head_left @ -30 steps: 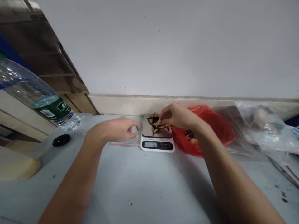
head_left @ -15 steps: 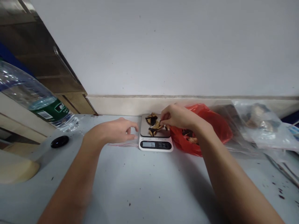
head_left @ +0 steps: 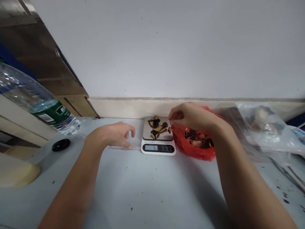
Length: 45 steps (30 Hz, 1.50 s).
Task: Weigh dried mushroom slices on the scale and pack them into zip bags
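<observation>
A white digital kitchen scale [head_left: 159,148] stands near the wall, its display showing what looks like 9.6. Several dried mushroom slices [head_left: 160,128], dark and tan, lie on its metal plate. My right hand [head_left: 194,117] is over the scale's right edge and the red plastic bag [head_left: 187,147]; its thumb and forefinger are slightly apart, with nothing visible between them. More dried pieces [head_left: 197,140] lie inside this bag. To the left of the scale, my left hand [head_left: 116,135] hovers with curved, parted fingers over a clear zip bag [head_left: 134,144] lying flat.
At the left are a large water bottle [head_left: 51,111], a black round lid [head_left: 61,144] and a pale container [head_left: 17,171]. Clear bags with contents [head_left: 269,127] lie at the right, by metal utensils [head_left: 289,175]. A white wall [head_left: 166,57] rises behind.
My right hand has moved right, away from the slices on the scale to the red bag's edge. My left hand has drawn back slightly left. The display looks the same.
</observation>
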Tool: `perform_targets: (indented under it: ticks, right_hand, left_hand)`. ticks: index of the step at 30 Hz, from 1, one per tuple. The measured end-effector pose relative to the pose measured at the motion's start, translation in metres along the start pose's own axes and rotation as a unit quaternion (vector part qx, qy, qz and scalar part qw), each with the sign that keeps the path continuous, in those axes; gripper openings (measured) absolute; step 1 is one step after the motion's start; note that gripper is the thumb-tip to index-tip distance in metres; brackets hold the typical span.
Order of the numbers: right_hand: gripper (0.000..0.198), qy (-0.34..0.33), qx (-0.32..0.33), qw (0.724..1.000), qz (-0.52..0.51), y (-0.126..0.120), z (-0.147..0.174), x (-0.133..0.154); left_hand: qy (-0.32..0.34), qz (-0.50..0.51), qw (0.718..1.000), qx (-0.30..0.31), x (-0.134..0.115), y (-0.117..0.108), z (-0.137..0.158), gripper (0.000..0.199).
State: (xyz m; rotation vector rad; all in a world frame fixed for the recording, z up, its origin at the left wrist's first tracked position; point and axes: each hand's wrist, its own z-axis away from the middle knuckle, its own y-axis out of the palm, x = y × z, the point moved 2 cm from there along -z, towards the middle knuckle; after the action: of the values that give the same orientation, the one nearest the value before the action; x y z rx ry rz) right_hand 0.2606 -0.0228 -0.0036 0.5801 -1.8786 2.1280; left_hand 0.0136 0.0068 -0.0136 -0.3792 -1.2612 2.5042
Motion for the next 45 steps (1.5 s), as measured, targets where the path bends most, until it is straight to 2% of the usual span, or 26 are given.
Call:
perform_targets:
  ticks: [7, 14, 18, 22, 25, 29, 31, 34, 37, 41, 43, 45]
  right_hand:
    - [0.014, -0.002, -0.024, 1.000, 0.007, -0.003, 0.000, 0.006]
    - [0.009, -0.017, -0.013, 1.000, -0.016, 0.001, -0.003, 0.006]
    - [0.009, -0.015, -0.009, 1.000, -0.022, 0.003, -0.002, 0.006]
    - [0.014, -0.028, -0.008, 0.999, -0.032, 0.003, 0.000, 0.009]
    - [0.010, -0.043, -0.014, 0.998, -0.041, 0.002, 0.001, 0.011]
    - [0.013, -0.088, -0.025, 0.993, -0.074, 0.005, 0.003, 0.020]
    - [0.020, -0.125, -0.016, 0.987, -0.103, 0.010, 0.004, 0.028]
    - [0.032, -0.204, 0.032, 0.971, -0.118, 0.021, 0.005, 0.043]
    - [0.027, -0.263, 0.050, 0.960, -0.085, 0.033, 0.003, 0.053]
    - [0.023, -0.257, -0.023, 0.963, -0.079, 0.037, 0.001, 0.059]
    - [0.024, -0.259, -0.058, 0.958, -0.112, 0.034, 0.003, 0.061]
    - [0.024, -0.267, -0.053, 0.957, -0.103, 0.033, 0.006, 0.064]
  left_hand:
    - [-0.011, 0.006, 0.999, 0.032, -0.002, 0.003, -0.009, 0.027]
    - [-0.015, -0.005, 1.000, 0.018, -0.002, 0.006, -0.012, 0.024]
    - [-0.005, -0.005, 0.999, 0.034, -0.004, 0.009, -0.016, 0.016]
    - [-0.001, -0.008, 1.000, 0.030, -0.002, 0.007, -0.013, 0.020]
    - [-0.009, -0.002, 1.000, -0.004, 0.003, -0.001, -0.001, 0.017]
    - [0.010, 0.027, 0.995, -0.099, 0.009, -0.015, 0.015, 0.017]
    - [0.033, 0.058, 0.986, -0.152, 0.008, -0.020, 0.021, 0.020]
    - [0.060, 0.105, 0.972, -0.201, 0.002, -0.025, 0.027, 0.024]
    - [0.075, 0.141, 0.957, -0.240, -0.003, -0.026, 0.030, 0.028]
    - [0.088, 0.171, 0.930, -0.313, -0.001, -0.028, 0.031, 0.030]
    - [0.092, 0.172, 0.928, -0.317, 0.000, -0.028, 0.030, 0.033]
    - [0.089, 0.170, 0.934, -0.302, 0.000, -0.027, 0.029, 0.035]
